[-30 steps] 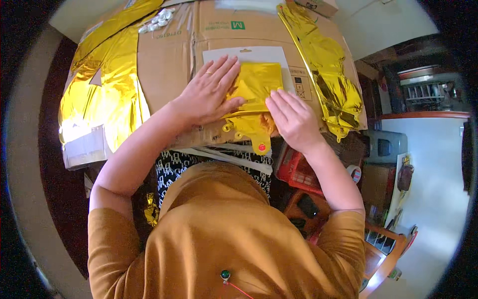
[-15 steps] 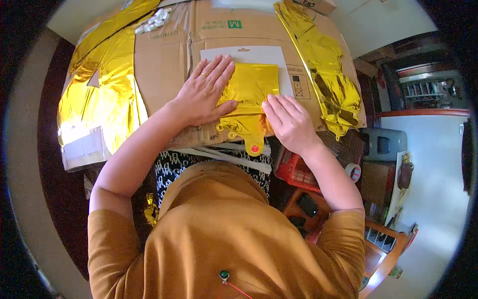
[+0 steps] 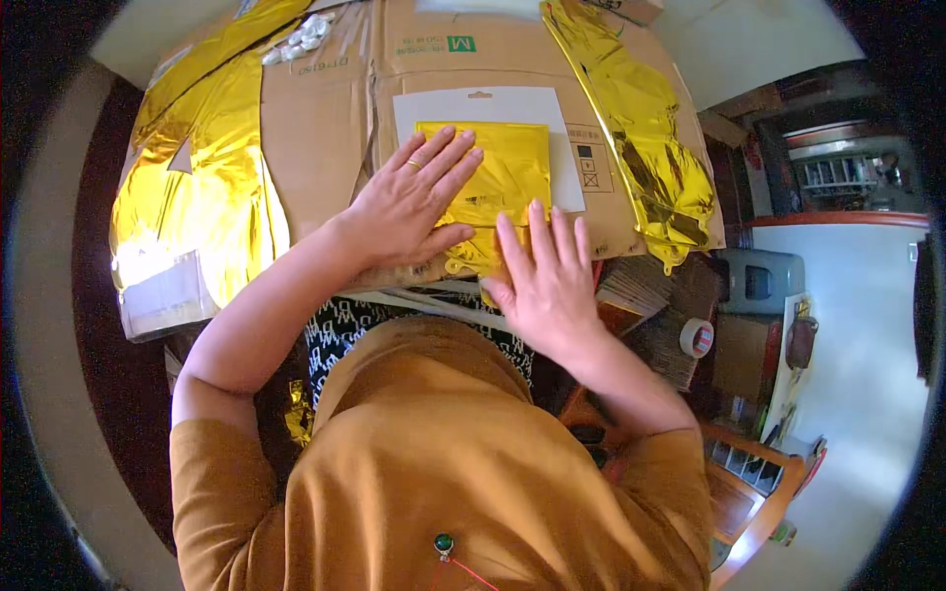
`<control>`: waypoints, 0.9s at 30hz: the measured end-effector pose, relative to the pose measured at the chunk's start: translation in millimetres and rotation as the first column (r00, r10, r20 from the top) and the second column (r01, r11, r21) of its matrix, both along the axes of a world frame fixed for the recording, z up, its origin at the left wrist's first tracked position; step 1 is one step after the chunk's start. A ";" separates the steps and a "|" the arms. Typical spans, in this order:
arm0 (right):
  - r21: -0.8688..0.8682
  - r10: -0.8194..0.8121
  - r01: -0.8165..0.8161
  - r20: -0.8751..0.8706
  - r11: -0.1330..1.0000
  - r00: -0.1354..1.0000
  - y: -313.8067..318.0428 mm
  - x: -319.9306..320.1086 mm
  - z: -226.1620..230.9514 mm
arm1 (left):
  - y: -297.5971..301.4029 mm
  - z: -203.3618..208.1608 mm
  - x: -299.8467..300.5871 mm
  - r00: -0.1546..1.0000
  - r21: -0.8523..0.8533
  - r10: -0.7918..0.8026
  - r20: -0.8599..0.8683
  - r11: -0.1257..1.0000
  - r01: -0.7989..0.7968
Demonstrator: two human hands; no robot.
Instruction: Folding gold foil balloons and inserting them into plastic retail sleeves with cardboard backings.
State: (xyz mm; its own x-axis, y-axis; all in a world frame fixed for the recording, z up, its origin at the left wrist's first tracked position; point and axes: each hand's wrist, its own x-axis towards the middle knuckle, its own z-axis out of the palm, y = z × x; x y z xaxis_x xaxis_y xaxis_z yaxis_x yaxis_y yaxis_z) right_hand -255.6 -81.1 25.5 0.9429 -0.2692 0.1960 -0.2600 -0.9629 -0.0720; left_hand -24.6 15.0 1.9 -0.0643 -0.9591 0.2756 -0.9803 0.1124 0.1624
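Note:
A folded gold foil balloon (image 3: 507,163) lies on a white backing card (image 3: 570,172) with a hang slot at its top, all resting on a large cardboard box (image 3: 315,148). My left hand (image 3: 409,202) is flat on the left part of the foil, fingers extended and a ring on one. Over the foil's lower right, my right hand (image 3: 547,276) has its fingers stretched out and apart, with the thumb at the foil's tabbed lower end. That lower end is mostly hidden behind my right hand. Neither hand grips anything.
Larger gold foil balloons lie flat at the box's left (image 3: 202,187) and right (image 3: 655,128). A small pile of white pieces (image 3: 299,37) sits at the far left. Beside the box on the right are a tape roll (image 3: 696,338) and a grey plastic stool (image 3: 764,281).
My right hand has moved down and left, turning its fingers upward and covering the foil's lower tab. My left hand has shifted slightly right and down along the foil.

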 end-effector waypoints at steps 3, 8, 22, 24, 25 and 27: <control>0.023 -0.090 0.090 -0.009 0.996 0.996 15.0 2.5 -13.7 | 0.4 1.4 1.4 0.999 -0.012 -0.011 -0.038 1.000 0.010; 0.052 -0.138 0.138 -0.006 0.989 0.990 26.5 8.8 -12.4 | -8.2 11.0 4.6 0.990 -0.152 0.027 -0.139 0.987 -0.049; 0.067 0.007 -0.004 -0.042 0.998 0.999 13.1 11.0 -18.7 | -38.6 -4.1 3.6 0.999 -0.035 -0.037 0.009 0.999 0.038; 0.078 0.030 -0.027 -0.039 0.997 0.999 9.0 11.2 -15.1 | -39.9 -2.2 3.6 1.000 -0.029 -0.009 0.029 1.000 0.009; 0.082 0.042 -0.039 -0.038 0.996 0.998 7.7 10.7 -14.2 | -42.5 -0.9 1.2 0.999 -0.029 -0.035 0.039 0.999 0.036; 0.097 0.042 -0.037 -0.046 0.995 0.998 6.1 9.3 -14.3 | -49.5 2.2 -4.5 0.995 -0.031 -0.085 0.059 0.996 0.087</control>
State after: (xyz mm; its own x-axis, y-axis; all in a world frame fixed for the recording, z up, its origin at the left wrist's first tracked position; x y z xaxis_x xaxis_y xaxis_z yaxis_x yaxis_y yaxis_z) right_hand -246.3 -74.9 11.2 0.9608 -0.2470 0.1256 -0.2272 -0.9617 -0.1532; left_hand -29.1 -34.5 4.2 -0.1633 -0.9396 0.3007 -0.9743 0.2015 0.1005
